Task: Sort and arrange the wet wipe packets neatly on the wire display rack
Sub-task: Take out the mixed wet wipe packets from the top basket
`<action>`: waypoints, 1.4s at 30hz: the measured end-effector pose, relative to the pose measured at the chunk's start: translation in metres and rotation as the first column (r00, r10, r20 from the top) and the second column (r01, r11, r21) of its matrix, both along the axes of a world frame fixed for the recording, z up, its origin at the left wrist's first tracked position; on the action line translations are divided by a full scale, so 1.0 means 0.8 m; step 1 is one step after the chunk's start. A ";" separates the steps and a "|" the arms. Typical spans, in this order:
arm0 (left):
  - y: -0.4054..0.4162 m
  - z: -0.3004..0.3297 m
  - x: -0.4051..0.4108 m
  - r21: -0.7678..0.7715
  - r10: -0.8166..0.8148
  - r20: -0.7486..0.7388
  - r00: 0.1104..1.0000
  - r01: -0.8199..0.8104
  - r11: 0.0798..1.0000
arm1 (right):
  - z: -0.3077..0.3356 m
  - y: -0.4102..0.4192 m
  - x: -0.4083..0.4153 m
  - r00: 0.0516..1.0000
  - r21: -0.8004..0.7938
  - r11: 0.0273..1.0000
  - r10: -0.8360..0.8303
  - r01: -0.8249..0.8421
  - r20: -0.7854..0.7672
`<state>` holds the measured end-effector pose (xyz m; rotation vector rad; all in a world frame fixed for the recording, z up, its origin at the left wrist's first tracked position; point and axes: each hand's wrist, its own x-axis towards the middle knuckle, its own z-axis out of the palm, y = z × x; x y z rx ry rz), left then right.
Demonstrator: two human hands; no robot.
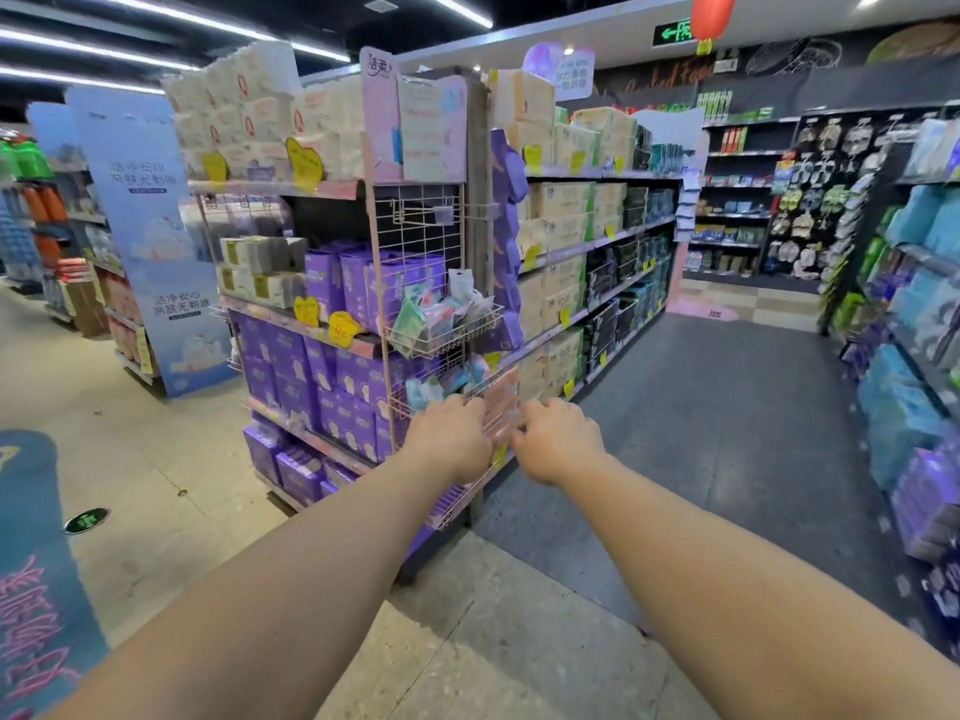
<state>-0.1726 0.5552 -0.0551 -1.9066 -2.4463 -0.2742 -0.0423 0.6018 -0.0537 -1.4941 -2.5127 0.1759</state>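
Note:
A pink wire display rack (415,220) hangs on the end of the shelf unit. Its upper basket (467,330) holds a jumble of green, white and pink wet wipe packets (441,309). The lower basket (415,407) holds blue-green packets (423,389) and a stack of pink packets (501,405). My left hand (452,441) reaches over this basket's front rim beside the pink stack, its fingertips hidden. My right hand (558,439) is at the stack's right side, with its fingers and thumb curled on the pink packets.
Purple boxes (322,366) fill the shelves to the left of the rack. Stocked shelves (597,283) run down the aisle on the right, facing another shelf row (914,356). A blue banner stand (150,241) stands at the left. A third wire basket (447,504) sits under my left wrist.

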 end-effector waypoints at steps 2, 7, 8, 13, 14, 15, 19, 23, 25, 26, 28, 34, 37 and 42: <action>0.059 0.001 -0.011 0.019 0.020 0.044 0.999 -0.020 1.000 | 0.007 0.066 -0.008 1.000 0.013 1.000 0.026 -0.026 0.007; 0.186 0.006 -0.054 0.067 0.118 0.073 0.990 -0.123 0.990 | 0.021 0.219 -0.048 0.992 0.055 0.991 0.123 -0.122 -0.009; 0.200 0.007 -0.061 0.072 0.127 0.068 0.990 -0.132 0.989 | 0.021 0.237 -0.055 0.990 0.059 0.989 0.140 -0.139 -0.008; 0.304 -0.002 -0.125 0.076 0.207 0.050 0.977 -0.211 0.975 | 0.005 0.350 -0.121 0.971 0.080 0.968 0.240 -0.237 -0.023; 0.324 -0.006 -0.140 0.077 0.213 0.044 0.976 -0.216 0.973 | 0.003 0.373 -0.135 0.966 0.084 0.963 0.256 -0.254 -0.016; 0.342 -0.009 -0.154 0.077 0.219 0.036 0.975 -0.221 0.972 | 0.000 0.395 -0.150 0.963 0.084 0.960 0.270 -0.268 -0.009; 0.407 -0.019 -0.221 0.076 0.246 -0.021 0.969 -0.244 0.967 | -0.008 0.479 -0.211 0.955 0.092 0.951 0.297 -0.294 -0.012; 0.469 -0.016 -0.284 0.153 0.257 -0.050 0.965 -0.247 0.957 | -0.003 0.556 -0.269 0.931 0.143 0.923 0.364 -0.356 -0.034; 0.491 -0.019 -0.304 0.145 0.280 -0.060 0.958 -0.269 0.952 | -0.002 0.590 -0.289 0.918 0.171 0.908 0.395 -0.382 -0.045; 0.502 -0.021 -0.313 0.137 0.283 -0.067 0.957 -0.272 0.952 | -0.003 0.606 -0.298 0.911 0.183 0.901 0.408 -0.393 -0.051; 0.520 -0.022 -0.329 0.128 0.291 -0.110 0.950 -0.276 0.952 | -0.007 0.636 -0.314 0.900 0.190 0.890 0.431 -0.414 -0.056; 0.565 -0.014 -0.358 -0.029 0.289 -0.297 0.910 -0.311 0.950 | -0.015 0.709 -0.358 0.836 0.167 0.823 0.548 -0.542 0.012; 0.589 -0.009 -0.362 -0.010 0.292 -0.298 0.909 -0.309 0.951 | -0.015 0.745 -0.374 0.790 0.132 0.780 0.612 -0.611 0.037; 0.632 0.021 -0.354 0.020 0.462 -0.164 0.872 -0.465 0.885 | -0.007 0.799 -0.389 0.641 0.038 0.640 0.765 -0.768 0.062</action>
